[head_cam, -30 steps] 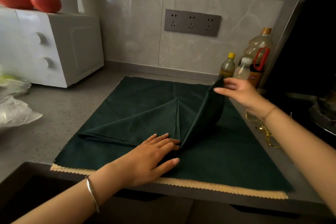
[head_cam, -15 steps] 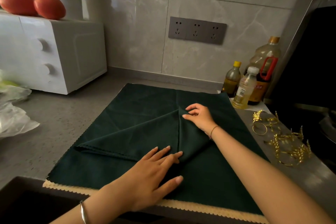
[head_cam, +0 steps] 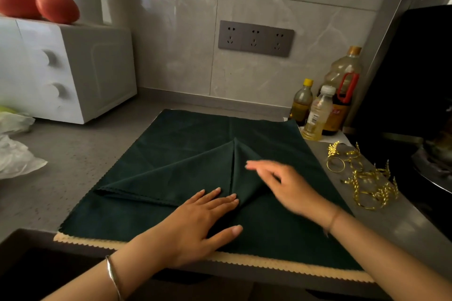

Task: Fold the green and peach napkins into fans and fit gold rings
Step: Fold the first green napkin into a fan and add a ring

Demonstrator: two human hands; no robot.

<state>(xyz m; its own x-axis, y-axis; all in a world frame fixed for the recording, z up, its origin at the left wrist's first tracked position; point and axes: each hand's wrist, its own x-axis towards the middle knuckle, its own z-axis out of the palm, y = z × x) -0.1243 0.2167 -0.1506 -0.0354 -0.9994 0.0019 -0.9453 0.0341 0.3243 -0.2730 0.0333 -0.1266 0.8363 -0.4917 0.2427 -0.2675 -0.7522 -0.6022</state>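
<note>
Under the flat, straight-fingered left hand (head_cam: 195, 225) the folded dark green cloth napkin (head_cam: 183, 154) is pressed, while nothing is held by the blurred, loosely spread right hand (head_cam: 291, 190) beside it.

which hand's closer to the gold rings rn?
Right. The right hand is over the folded flap of the green napkin, on the side of the gold rings. The left hand presses flat on the fold, farther from them.

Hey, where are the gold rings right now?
In the head view, the gold rings lie in a loose pile on the grey counter at the right, just beyond the green napkin's right edge and nearer than the bottles.
</note>
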